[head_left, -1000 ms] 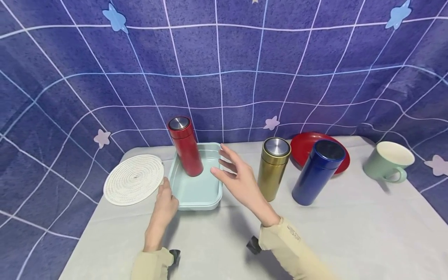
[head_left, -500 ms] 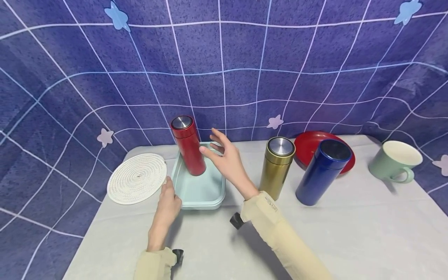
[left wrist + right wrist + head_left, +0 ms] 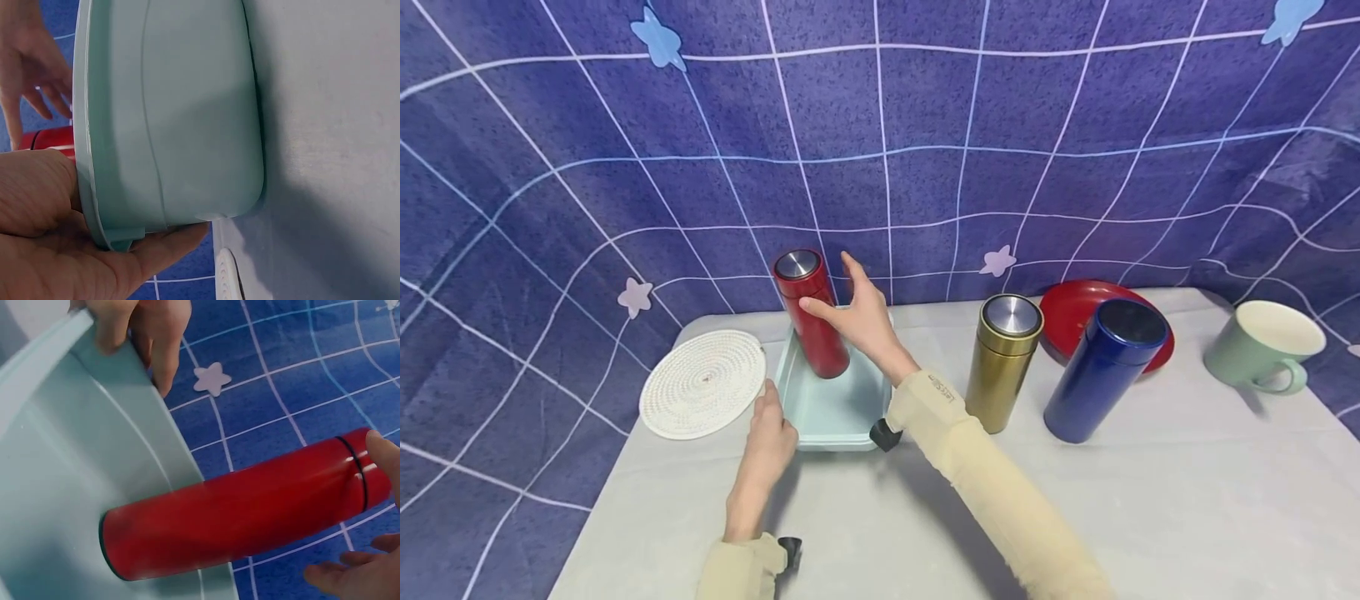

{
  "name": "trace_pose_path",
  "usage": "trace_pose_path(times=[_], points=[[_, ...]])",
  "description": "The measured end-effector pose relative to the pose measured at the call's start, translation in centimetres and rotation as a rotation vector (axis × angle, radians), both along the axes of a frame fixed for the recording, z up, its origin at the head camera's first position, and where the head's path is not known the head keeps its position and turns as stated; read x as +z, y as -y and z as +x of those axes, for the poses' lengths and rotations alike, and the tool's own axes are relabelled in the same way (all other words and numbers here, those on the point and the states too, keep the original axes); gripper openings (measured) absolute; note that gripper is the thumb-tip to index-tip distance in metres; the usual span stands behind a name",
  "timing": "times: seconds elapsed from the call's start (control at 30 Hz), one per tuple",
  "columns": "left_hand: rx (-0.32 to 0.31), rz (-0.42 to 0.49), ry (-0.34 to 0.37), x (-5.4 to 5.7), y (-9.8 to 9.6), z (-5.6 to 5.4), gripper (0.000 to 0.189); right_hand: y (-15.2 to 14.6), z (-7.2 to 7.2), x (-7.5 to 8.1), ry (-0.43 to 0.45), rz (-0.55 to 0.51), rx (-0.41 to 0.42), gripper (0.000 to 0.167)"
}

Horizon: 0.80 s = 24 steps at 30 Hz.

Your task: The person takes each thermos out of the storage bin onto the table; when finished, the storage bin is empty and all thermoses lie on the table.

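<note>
A red thermos bottle (image 3: 820, 333) with a steel-topped lid stands inside a pale green plastic basin (image 3: 842, 421). My left hand (image 3: 769, 437) holds the basin's left wall, the thumb over the rim and fingers along the outside (image 3: 181, 112). Around the bottle's upper right side, my right hand (image 3: 867, 321) is spread, thumb in front and fingers behind. In the right wrist view the thumb lies close to the lid end of the bottle (image 3: 231, 512); whether it touches, I cannot tell. The other fingers there are apart from it.
Left of the basin lies a white woven round mat (image 3: 703, 383). A gold thermos (image 3: 1002, 367) and a blue thermos (image 3: 1101, 375) stand to the right. Behind them is a red plate (image 3: 1067, 304), and a green mug (image 3: 1262, 346) stands farther right. A blue patterned curtain (image 3: 925, 192) hangs behind the table.
My right hand has moved left from over the basin's right side to the red thermos bottle. The left hand keeps its hold on the basin. The head view has shifted slightly.
</note>
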<state>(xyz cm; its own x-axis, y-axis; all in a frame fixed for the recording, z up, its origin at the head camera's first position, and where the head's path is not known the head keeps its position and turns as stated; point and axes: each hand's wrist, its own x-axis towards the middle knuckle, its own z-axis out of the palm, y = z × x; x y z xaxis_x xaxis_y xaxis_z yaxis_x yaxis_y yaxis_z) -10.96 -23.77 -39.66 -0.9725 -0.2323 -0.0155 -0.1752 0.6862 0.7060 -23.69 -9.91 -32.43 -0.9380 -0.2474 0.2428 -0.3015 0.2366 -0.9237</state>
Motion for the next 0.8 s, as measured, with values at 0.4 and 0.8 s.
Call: trace_pose_path(times=[0.4,0.8], points=[[0.018,0.005,-0.010,0.3,-0.4,0.3,0.067,2.1,-2.1,-1.4,0.058,0.037,0.064,0.105],[0.020,-0.004,-0.014,0.2,-0.3,0.2,0.066,2.6,-2.1,-3.1,-0.016,0.009,0.116,0.072]])
